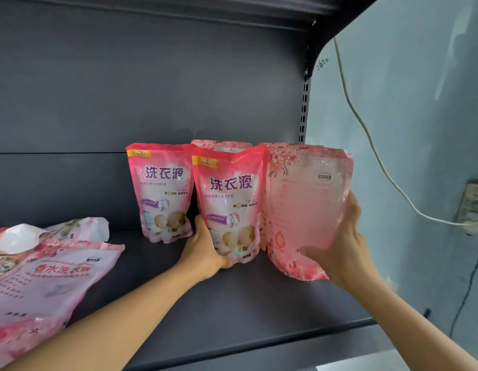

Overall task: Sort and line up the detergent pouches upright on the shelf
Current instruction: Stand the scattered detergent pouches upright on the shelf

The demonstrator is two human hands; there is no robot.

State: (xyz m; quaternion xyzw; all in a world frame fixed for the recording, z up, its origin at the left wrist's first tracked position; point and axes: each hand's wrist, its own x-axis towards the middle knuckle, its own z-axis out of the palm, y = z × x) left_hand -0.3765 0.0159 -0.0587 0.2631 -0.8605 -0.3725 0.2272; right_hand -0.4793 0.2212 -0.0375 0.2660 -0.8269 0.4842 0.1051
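At nine o'clock from your hands, flat pouches (45, 277) lie in a heap on the dark shelf (232, 311), one rose-printed and face up over the others. Behind, at eleven o'clock, a bright pink pouch (163, 191) stands upright by itself. At twelve o'clock the top of another rose pouch (221, 145) shows behind the front row. Off the shelf at three o'clock, a white cable (371, 145) runs down the wall to a socket strip (473, 207).

Your left hand (205, 247) grips the lower left corner of the front pink pouch (230, 204), fingers curled round its base, the pouch upright. Your right hand (342, 242) holds the pale pouch (305, 210) by its right edge, thumb on the front, fingers behind. That pouch stands upright, touching the front pink pouch's right side.
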